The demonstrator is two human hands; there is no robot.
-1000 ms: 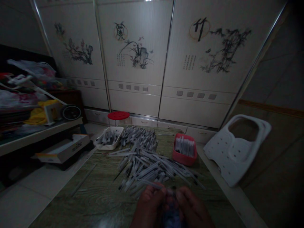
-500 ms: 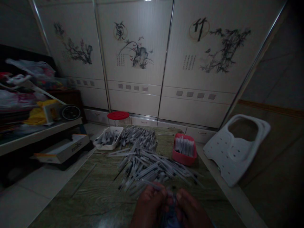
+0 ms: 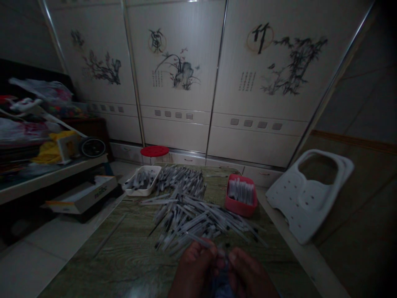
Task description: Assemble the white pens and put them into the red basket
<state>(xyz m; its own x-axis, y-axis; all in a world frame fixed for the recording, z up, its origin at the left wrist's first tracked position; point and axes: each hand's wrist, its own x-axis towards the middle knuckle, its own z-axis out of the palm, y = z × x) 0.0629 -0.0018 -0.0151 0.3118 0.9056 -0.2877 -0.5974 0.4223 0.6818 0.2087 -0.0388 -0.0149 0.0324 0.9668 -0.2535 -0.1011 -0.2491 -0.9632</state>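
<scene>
Left hand (image 3: pixel 196 265): grasping a slim, clear pen (image 3: pixel 198 239) between thumb and fingers; its far end points obliquely over the near edge of the loose pen pile (image 3: pixel 182 207). Right hand (image 3: pixel 248 267): fingers drawn together at the pen's near end; whether they grip it or a small fitting cannot be told, view dark and blurred.

Step in hand, as judged: two-handed fingertip work at the near end of one pen, above the desk (image 3: pixel 130 252). Next move would call for a steady left pinch, both fingertips aligned along the pen's axis, and light force; a skewed push or pull could bend the tube or let it slip.

Layout: pile at mid-desk; white tray (image 3: pixel 141 192) of pens beside it, far left; red basket (image 3: pixel 240 209) of pens, right; one separate pen (image 3: pixel 109 236) lies left.
</scene>
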